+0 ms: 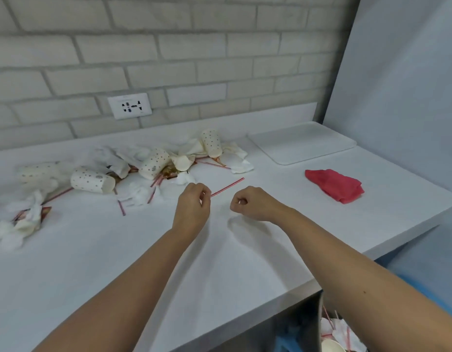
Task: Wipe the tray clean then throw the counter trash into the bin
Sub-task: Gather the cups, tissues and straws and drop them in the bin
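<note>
We pinch one end of a red straw in our left hand, and the rest of it points off toward 2 o'clock, just above the counter. Our right hand, beside it at 3 o'clock, is a closed fist around nothing we can see. The trash pile of cups and napkins lies at 10 o'clock from the left hand. The tray sits at 1 o'clock, the red cloth is near it, and the bin is at 5 o'clock.

Red straw in left hand
</note>
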Action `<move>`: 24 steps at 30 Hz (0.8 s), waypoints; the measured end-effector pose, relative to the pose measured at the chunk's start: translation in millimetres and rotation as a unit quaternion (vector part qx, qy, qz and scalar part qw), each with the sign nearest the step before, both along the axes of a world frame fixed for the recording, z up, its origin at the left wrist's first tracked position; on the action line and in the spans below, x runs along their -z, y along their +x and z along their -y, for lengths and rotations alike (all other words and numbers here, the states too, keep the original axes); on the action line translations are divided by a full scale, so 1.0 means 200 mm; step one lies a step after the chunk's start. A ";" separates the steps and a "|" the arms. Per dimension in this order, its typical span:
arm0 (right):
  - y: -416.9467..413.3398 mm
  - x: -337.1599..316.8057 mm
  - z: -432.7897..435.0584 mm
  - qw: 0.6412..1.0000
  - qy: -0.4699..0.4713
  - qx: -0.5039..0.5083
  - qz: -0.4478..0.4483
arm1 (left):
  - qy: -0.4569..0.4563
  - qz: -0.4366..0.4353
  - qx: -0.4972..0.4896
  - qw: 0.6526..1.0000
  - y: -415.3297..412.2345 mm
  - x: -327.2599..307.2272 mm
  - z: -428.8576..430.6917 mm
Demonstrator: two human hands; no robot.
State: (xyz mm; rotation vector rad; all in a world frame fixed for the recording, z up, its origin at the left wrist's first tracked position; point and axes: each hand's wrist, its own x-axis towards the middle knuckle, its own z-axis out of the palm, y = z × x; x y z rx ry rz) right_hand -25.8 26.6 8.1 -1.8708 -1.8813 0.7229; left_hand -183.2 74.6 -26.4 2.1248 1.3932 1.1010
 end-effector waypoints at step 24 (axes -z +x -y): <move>-0.75 -0.03 -0.90 0.999 0.004 0.047 0.002 | -0.047 0.054 -0.193 0.979 -1.13 -0.06 -0.75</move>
